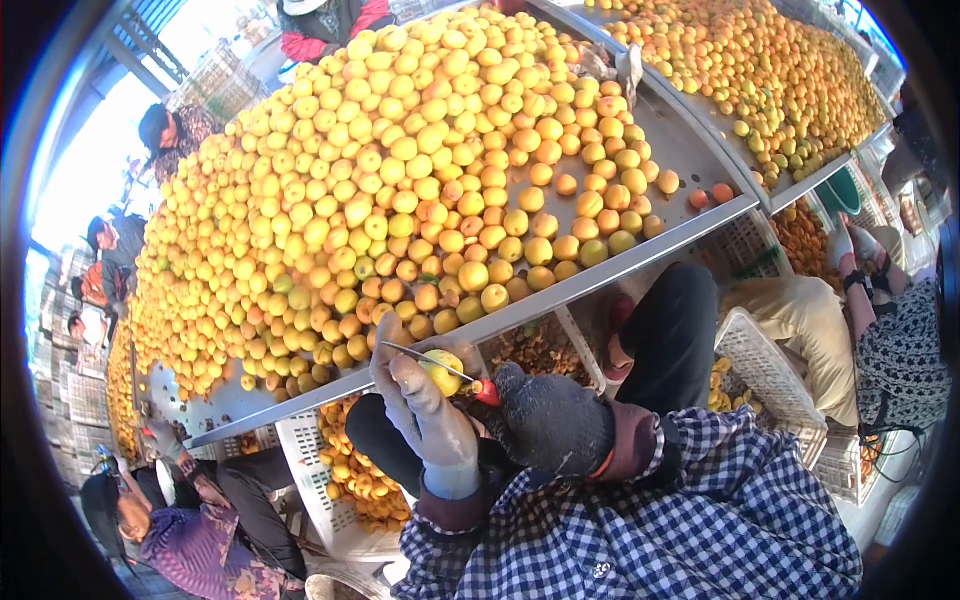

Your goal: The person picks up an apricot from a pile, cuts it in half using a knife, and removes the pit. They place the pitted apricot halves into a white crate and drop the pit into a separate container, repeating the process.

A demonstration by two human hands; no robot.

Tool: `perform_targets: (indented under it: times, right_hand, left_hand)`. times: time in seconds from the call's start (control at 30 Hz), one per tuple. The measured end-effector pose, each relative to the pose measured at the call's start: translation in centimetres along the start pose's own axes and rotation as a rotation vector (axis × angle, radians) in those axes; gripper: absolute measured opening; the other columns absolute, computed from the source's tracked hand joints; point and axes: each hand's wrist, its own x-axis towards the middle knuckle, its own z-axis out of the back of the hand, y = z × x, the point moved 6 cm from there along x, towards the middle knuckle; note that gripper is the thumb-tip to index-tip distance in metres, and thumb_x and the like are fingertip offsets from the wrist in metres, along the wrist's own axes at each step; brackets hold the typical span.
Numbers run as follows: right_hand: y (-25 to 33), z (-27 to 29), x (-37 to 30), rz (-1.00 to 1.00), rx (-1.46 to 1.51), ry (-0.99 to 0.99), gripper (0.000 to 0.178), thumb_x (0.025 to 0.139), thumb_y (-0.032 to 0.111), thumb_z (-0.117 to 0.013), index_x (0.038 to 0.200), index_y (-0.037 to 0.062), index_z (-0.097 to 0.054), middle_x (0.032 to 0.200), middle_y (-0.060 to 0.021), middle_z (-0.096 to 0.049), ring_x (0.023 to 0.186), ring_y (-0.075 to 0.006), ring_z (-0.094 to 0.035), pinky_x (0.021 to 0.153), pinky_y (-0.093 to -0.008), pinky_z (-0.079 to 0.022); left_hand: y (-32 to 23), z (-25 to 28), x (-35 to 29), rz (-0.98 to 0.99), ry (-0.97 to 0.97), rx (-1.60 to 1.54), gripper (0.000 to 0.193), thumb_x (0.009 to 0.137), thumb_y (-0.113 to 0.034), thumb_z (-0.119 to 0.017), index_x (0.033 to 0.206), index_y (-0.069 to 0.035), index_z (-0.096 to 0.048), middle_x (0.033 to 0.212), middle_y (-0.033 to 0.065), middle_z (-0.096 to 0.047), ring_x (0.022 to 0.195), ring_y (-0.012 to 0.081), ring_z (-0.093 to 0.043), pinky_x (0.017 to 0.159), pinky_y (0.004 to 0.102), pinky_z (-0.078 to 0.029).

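Note:
My left hand (428,415), in a pale grey glove, grips a yellow apricot (442,372) by the trough's near edge. In a dark grey knitted glove, my right hand (550,415) is closed round the red handle of a small knife (486,391). Its thin blade reaches left across the apricot toward my left fingers. Whether the edge has cut into the flesh I cannot tell. Just beyond my hands, a big heap of whole apricots (370,180) covers the metal trough (600,283).
Below the trough stand a white crate (300,480) of fruit pieces (360,475), a bin of brown scraps (535,352) and another crate (770,370) at right. Co-workers sit close by at left (190,530) and right (900,340). A second apricot heap (760,80) lies far right.

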Motion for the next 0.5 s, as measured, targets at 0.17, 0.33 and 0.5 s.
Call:
perform_targets:
  times: [0.17, 0.33, 0.5]
  right_hand:
    - [-2.0, -0.6, 0.0, 0.446, 0.158, -0.295, 0.034, 0.083, 0.024, -0.056, 0.105, -0.001, -0.048, 0.075, -0.0231, -0.059, 0.067, -0.043, -0.057, 0.058, -0.0481, -0.046]
    - [-2.3, -0.9, -0.9, 0.332, 0.374, -0.181, 0.031, 0.085, 0.022, -0.053, 0.103, -0.0033, -0.047, 0.077, -0.0237, -0.057, 0.069, -0.0428, -0.057, 0.057, -0.0465, -0.045]
    - [-1.4, 0.8, -1.9, 0.35, 0.299, -0.092, 0.03, 0.087, 0.024, -0.054, 0.097, -0.0037, -0.047, 0.071, -0.0233, -0.056, 0.067, -0.0424, -0.057, 0.056, -0.0464, -0.044]
  left_hand:
    - [0.0, -1.6, -0.6, 0.191, 0.265, -0.609, 0.058, 0.09, -0.033, -0.05, 0.132, 0.002, -0.028, 0.12, 0.021, -0.049, 0.107, 0.0335, -0.053, 0.089, 0.0399, -0.045]
    - [2.1, -0.6, -1.9, 0.192, 0.195, -0.561, 0.052, 0.084, -0.029, -0.061, 0.125, -0.002, -0.044, 0.122, 0.0182, -0.05, 0.109, 0.0321, -0.051, 0.088, 0.0391, -0.046]
    - [1.4, -0.8, -1.1, 0.117, 0.392, -0.421, 0.057, 0.083, -0.043, -0.057, 0.119, 0.0, -0.048, 0.095, 0.012, -0.058, 0.085, 0.0234, -0.058, 0.07, 0.0284, -0.052]
